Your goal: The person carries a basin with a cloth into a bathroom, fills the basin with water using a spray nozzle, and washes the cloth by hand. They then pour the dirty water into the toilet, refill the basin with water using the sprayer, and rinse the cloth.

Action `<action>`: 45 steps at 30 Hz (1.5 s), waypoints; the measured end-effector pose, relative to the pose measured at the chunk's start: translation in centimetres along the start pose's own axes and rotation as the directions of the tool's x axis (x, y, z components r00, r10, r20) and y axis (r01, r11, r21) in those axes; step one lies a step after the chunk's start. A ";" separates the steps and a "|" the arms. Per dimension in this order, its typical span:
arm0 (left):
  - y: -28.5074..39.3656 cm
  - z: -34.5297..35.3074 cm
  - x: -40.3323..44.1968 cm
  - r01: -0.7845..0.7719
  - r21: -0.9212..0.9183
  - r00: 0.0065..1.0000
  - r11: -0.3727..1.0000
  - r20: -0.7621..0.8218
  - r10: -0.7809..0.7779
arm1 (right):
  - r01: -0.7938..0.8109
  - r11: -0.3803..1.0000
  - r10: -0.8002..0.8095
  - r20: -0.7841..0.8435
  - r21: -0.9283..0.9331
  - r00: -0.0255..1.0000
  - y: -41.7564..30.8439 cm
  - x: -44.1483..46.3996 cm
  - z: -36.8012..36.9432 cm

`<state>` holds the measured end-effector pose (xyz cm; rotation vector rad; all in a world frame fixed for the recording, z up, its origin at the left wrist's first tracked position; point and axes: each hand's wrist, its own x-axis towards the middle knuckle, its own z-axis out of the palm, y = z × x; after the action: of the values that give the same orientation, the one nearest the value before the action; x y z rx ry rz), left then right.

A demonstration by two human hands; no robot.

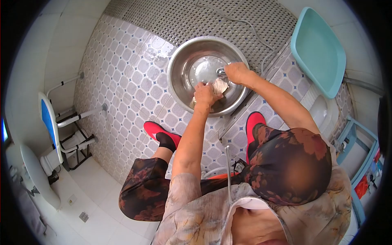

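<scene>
A large steel basin (177, 87) stands on the tiled floor in front of me. Inside it, my left hand (205, 94) has its fingers spread over a pale, wet item (220, 86) low in the basin. What this item is, I cannot make out. My right hand (237, 73) is closed round a metal shower head or nozzle (221, 72) at the basin's right inner side. A shiny wet patch shows on the basin's bottom.
A perforated mat (183, 20) with a grey hose (249, 25) lies beyond the basin. A turquoise tub (320, 53) leans at the upper right, above a squat toilet (320, 110). A blue rack (357, 163) stands right; a folding seat (50, 122) is left.
</scene>
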<state>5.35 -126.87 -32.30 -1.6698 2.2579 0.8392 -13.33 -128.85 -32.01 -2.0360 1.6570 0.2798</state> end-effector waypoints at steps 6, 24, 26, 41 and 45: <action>-0.3 -0.5 0.6 0.021 0.056 0.977 0.998 0.209 -0.032 | 0.000 0.962 0.007 0.027 -0.272 1.000 -2.0 -1.0 0.0; -2.6 -0.6 -1.9 0.133 -0.586 0.985 0.799 -0.012 -0.172 | 0.012 0.991 -0.005 0.056 -0.130 0.998 -1.8 -1.5 0.3; -3.1 0.3 -1.7 0.155 -0.775 0.972 0.613 0.010 -0.233 | 0.048 0.996 -0.043 0.069 -0.069 0.997 -1.3 -0.7 0.7; -2.3 -0.3 -2.8 -0.071 -0.996 0.942 0.045 -0.082 -0.325 | 0.245 0.712 -0.201 -0.144 0.658 0.969 -4.8 -0.6 -2.3; -1.1 -2.3 -4.5 -0.102 -0.991 0.970 -0.081 -0.081 -0.228 | 0.149 0.318 -0.163 -0.101 0.936 0.981 -5.7 -1.4 -2.9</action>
<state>8.28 -124.74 -28.57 -2.3096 1.2698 3.0144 -8.63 -128.25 -27.51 -1.1864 1.0911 -0.6519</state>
